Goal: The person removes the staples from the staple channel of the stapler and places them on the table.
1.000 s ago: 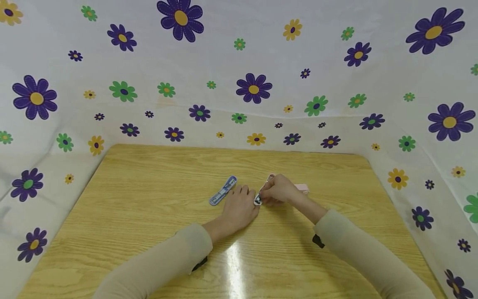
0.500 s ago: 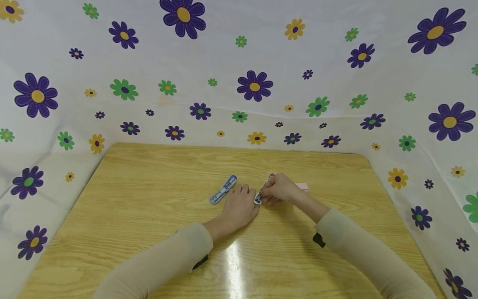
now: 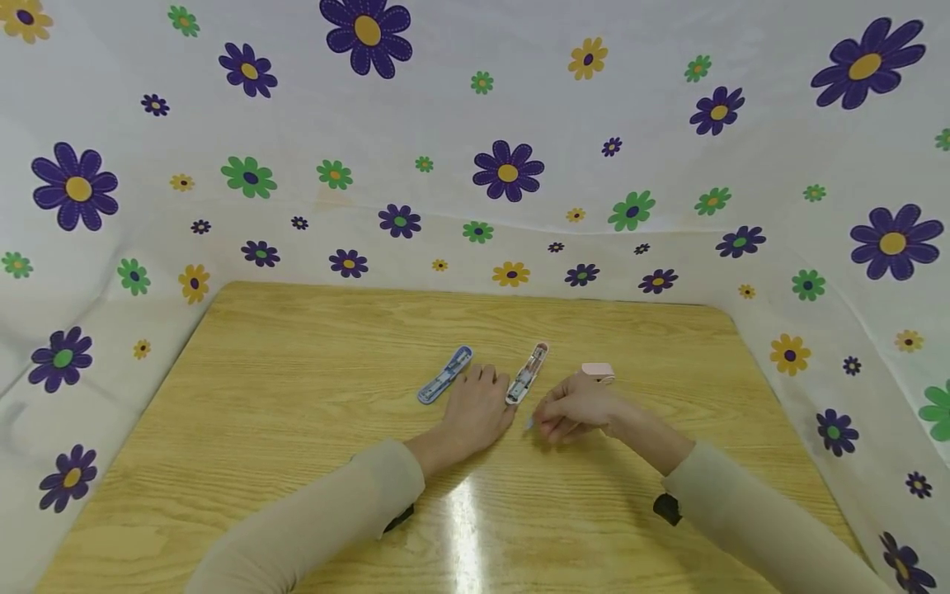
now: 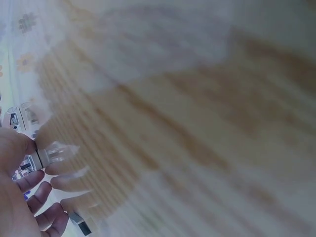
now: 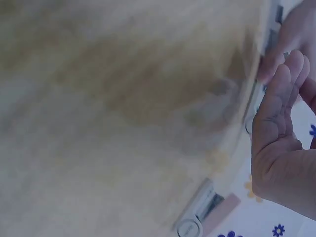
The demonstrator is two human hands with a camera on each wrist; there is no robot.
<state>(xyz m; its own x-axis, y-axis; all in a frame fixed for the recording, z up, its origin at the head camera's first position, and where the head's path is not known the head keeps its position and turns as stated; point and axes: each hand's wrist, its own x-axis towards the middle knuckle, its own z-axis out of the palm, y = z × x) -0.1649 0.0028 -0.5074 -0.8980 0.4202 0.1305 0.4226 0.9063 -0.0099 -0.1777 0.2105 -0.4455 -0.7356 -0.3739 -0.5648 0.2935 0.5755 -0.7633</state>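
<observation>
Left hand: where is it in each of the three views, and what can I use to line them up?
Head: the left hand is just below the middle.
Left wrist: the left hand is at the lower left edge, partly cut off.
Right wrist: the left hand is top right, above the right hand.
Shared landmark: flowered cloth.

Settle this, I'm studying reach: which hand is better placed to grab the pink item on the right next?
Probably the right hand, though it pinches a small pale piece: the pink item lies just beyond it. The left hand is farther off, holding the white case.
</observation>
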